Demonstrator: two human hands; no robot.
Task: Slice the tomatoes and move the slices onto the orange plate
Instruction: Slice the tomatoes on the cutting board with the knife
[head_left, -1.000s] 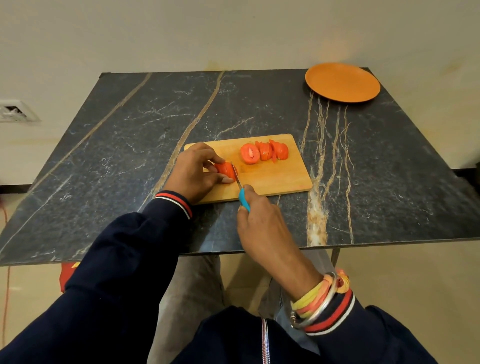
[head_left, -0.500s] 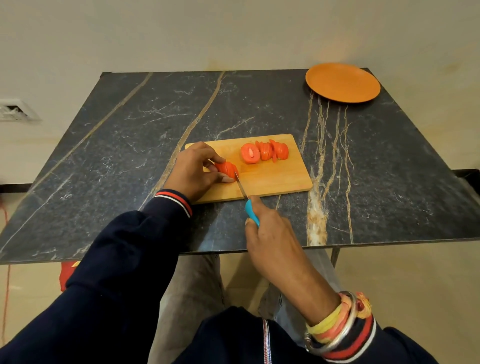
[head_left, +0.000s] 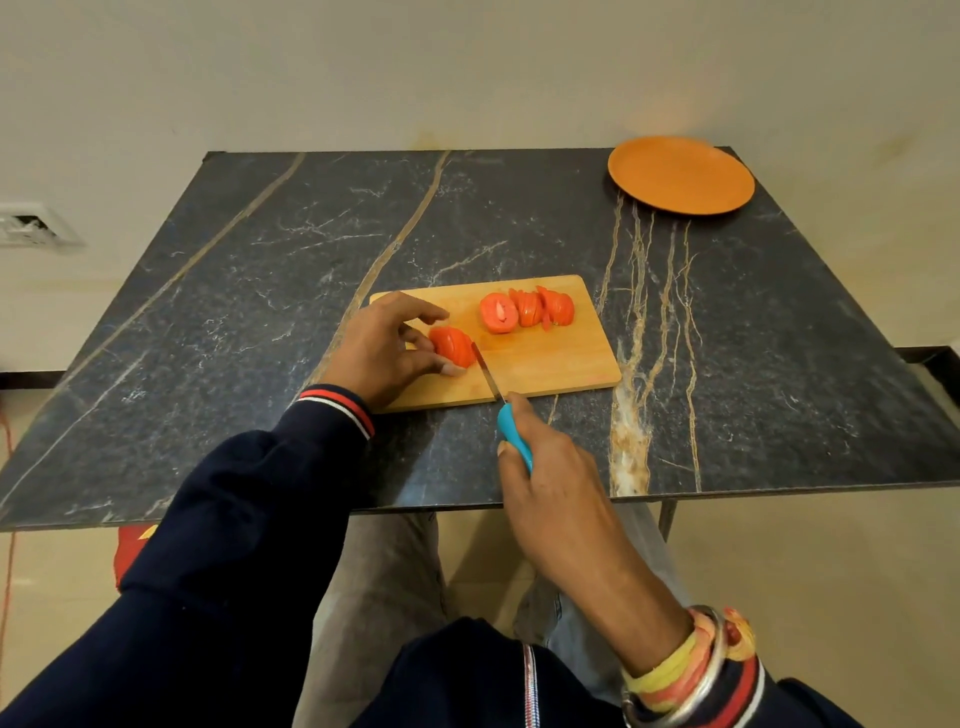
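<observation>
A wooden cutting board (head_left: 550, 364) lies in the middle of the dark marble table. On its far right part sits a row of red tomato slices (head_left: 525, 310). My left hand (head_left: 384, 348) pinches a partly cut tomato piece (head_left: 453, 345) at the board's left side. My right hand (head_left: 550, 478) grips a knife with a blue handle (head_left: 514, 439); its blade (head_left: 487, 375) rests against the right side of that piece. The orange plate (head_left: 680, 174) stands bare at the table's far right corner.
The marble table (head_left: 260, 322) ends at a near edge just below my right hand. A wall runs behind the table, with a white socket (head_left: 31, 224) at the left. A red object (head_left: 130, 551) lies on the floor under the table's left side.
My right hand has drawn the knife back toward me, so more blade shows in front of the tomato piece. The fingers of my left hand have lifted and spread a little.
</observation>
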